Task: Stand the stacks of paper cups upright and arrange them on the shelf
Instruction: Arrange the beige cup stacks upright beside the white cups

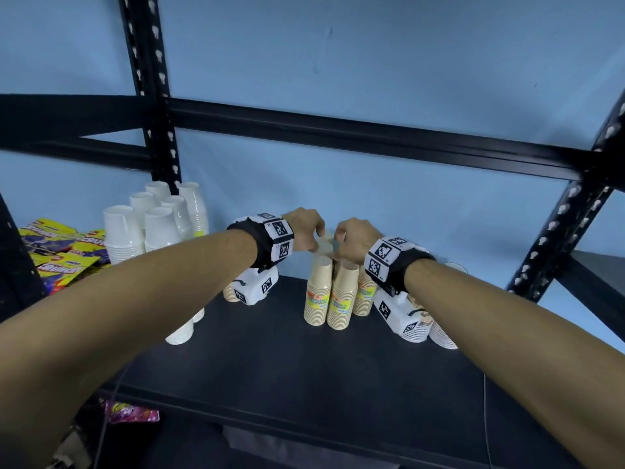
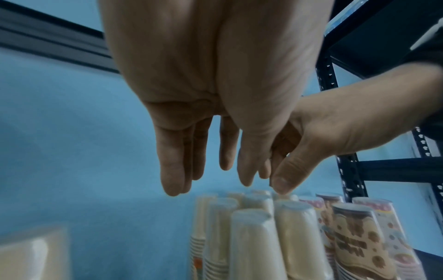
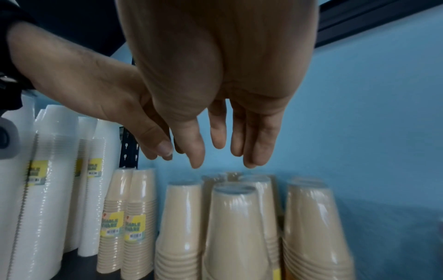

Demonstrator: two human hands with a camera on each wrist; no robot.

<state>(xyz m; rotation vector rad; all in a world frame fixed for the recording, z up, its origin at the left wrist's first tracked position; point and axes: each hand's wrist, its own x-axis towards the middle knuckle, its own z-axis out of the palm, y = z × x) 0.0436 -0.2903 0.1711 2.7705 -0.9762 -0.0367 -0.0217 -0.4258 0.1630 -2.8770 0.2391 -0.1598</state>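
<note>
Stacks [image 1: 326,292] stand just below both hands' grip.

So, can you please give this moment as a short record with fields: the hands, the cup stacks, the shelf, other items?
left hand: fingers straight, above the tan stacks, holds nothing
right hand: the same, close beside the left
tan cup stacks: upright, grouped mid-shelf
white cup stacks: upright, back left
patterned cup stacks: upright, right of the tan ones
shelf: dark board
snack packets: far left
</note>
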